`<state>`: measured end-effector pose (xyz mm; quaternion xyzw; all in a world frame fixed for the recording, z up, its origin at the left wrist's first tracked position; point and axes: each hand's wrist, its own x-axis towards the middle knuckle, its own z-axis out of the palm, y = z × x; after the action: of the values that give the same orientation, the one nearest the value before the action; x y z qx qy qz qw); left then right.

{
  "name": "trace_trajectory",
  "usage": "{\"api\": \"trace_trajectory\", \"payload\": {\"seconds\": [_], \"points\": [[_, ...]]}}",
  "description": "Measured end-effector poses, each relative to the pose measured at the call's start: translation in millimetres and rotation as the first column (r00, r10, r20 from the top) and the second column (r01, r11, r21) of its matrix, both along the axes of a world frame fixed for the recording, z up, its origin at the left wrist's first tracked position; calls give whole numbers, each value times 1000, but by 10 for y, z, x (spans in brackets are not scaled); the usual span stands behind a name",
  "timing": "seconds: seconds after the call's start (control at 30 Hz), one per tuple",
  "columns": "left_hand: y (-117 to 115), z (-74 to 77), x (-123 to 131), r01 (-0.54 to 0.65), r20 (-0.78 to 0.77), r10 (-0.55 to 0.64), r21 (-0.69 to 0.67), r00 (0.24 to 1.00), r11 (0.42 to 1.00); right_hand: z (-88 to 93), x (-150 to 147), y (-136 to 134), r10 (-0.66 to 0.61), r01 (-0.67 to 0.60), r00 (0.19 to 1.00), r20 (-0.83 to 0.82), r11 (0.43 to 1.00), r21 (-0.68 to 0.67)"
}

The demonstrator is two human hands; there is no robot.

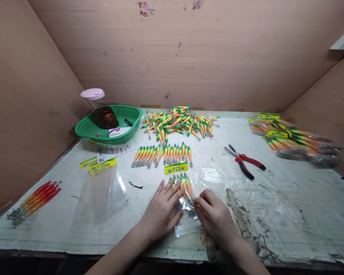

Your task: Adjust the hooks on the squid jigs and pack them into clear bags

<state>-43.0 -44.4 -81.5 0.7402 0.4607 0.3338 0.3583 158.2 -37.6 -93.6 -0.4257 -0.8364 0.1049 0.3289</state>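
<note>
A clear plastic bag (176, 168) with a yellow-green "BCT LURE" header lies in front of me, with several green-and-orange squid lures (188, 186) inside. My left hand (163, 208) rests on it, fingers stretched out over the lures and partly covering them. At the bag's lower right edge, my right hand (216, 218) has its fingers curled together in a pinch on the plastic. The bag's flap (189, 229) extends toward me between both hands. Just beyond the header, loose lures (176, 154) stand in a row, hooks toward me.
A heap of lures (174, 122) lies at the back. Left are a green basket (129, 133) holding a lidded cup (106, 114), header bags (103, 191) and red lures (37, 200). Red-handled pliers (245, 162) and filled bags (289, 143) lie right. Cardboard walls (174, 57) enclose the table.
</note>
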Motion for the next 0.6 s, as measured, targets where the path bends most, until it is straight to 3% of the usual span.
{"api": "trace_trajectory", "payload": {"seconds": [0.07, 0.17, 0.27, 0.37, 0.47, 0.6], "points": [[-36, 10, 2, -40, -32, 41, 31, 999, 999, 17, 8, 5, 2, -3, 1000, 25, 1000, 25], [-224, 12, 20, -267, -110, 268, 29, 957, 963, 111, 54, -74, 19, -19, 1000, 24, 1000, 3], [-430, -13, 78, -452, -160, 430, -141, 889, 881, 206, 76, -198, 112, -120, 992, -55, 977, -175], [-494, -46, 147, -433, -50, 449, -383, 892, 816, 191, -6, -276, 218, -242, 970, -109, 907, -343], [-438, -58, 170, -345, 150, 522, -595, 840, 726, 94, -148, -273, 220, -244, 970, -107, 873, -422], [-371, -39, 135, -230, 296, 593, -724, 749, 651, 32, -306, -208, 184, -224, 974, -128, 835, -503]]}}
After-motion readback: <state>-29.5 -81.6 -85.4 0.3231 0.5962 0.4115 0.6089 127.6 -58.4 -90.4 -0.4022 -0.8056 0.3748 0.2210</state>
